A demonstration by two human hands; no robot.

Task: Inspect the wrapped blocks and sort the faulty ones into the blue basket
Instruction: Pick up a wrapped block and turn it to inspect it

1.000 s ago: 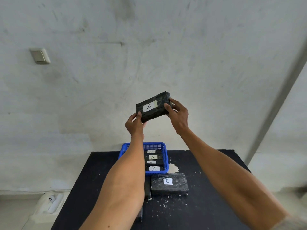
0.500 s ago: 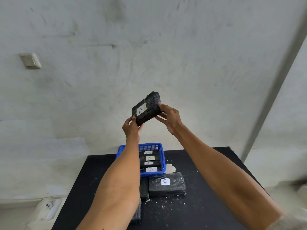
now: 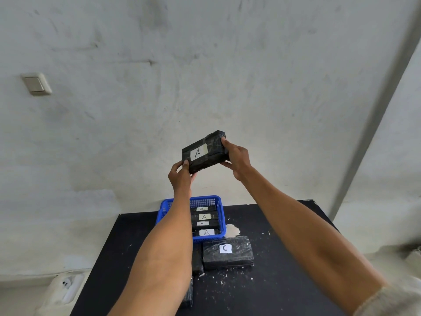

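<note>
You hold one wrapped block (image 3: 204, 151), labelled "A", tilted in the air above the black table (image 3: 284, 258). Your left hand (image 3: 181, 176) grips its lower end and your right hand (image 3: 237, 158) grips its upper end. Four blocks marked "A" (image 3: 205, 216) lie in the blue basket (image 3: 164, 210). One block marked "C" (image 3: 227, 254) lies just in front of the basket. Two more blocks (image 3: 197, 261) show partly beside your left forearm, their labels hidden.
</note>
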